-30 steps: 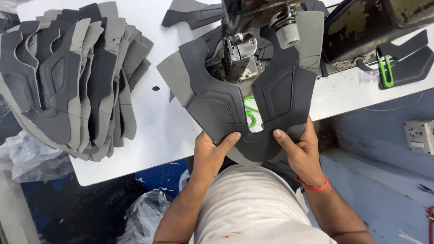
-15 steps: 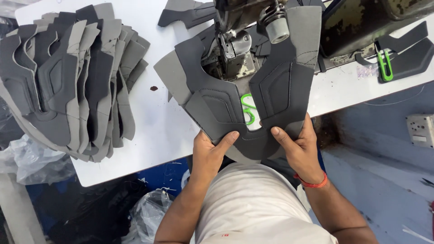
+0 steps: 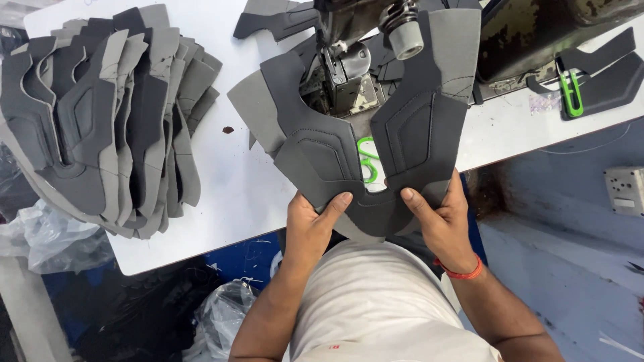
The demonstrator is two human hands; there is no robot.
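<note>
A U-shaped grey shoe upper piece [image 3: 335, 151], dark and light panels stitched together, lies at the front edge of the white table [image 3: 221, 181]. My left hand [image 3: 312, 218] grips its lower left part, thumb on top. My right hand [image 3: 439, 218] grips its lower right part; a red band circles that wrist. The piece's two arms reach up either side of the sewing machine head [image 3: 349, 67]. A green scissor-like tool [image 3: 367, 161] shows through the gap between the arms.
A fanned stack of several similar grey upper pieces [image 3: 100, 127] covers the table's left side. More dark pieces and a green clip [image 3: 571, 90] lie at the right. Plastic bags [image 3: 47, 234] sit under the table; a wall socket [image 3: 624, 191] is at the right.
Both hands and the upper piece have shifted slightly towards the machine; the piece sits a little further up on the table.
</note>
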